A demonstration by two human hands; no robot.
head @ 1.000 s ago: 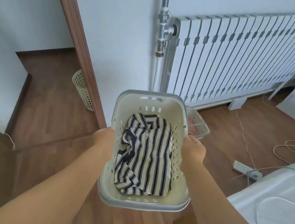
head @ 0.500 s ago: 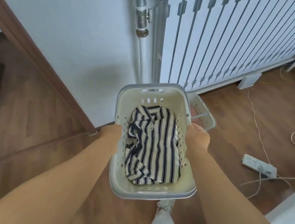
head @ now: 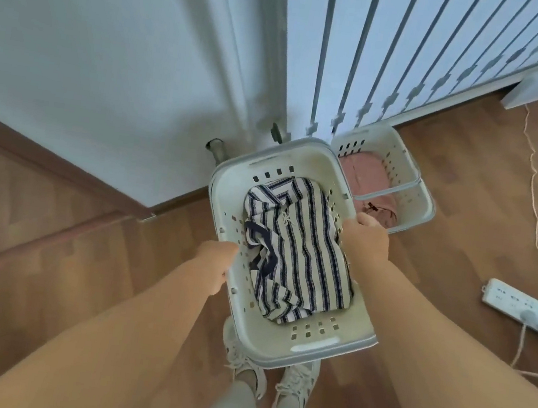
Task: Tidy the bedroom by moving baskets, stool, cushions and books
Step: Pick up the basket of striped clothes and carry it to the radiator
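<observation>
now both hands, left hand (head: 217, 267) and right hand (head: 364, 239), seemingly clamp the basket (head: 279, 340) rims between them.

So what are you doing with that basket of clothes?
A person is carrying a cream plastic laundry basket with both hands, the left hand on one long side and the right hand on the other. A folded navy-and-cream striped shirt lies inside. It is held above the wooden floor, next to a second cream basket holding pink cloth by the white radiator.
</observation>
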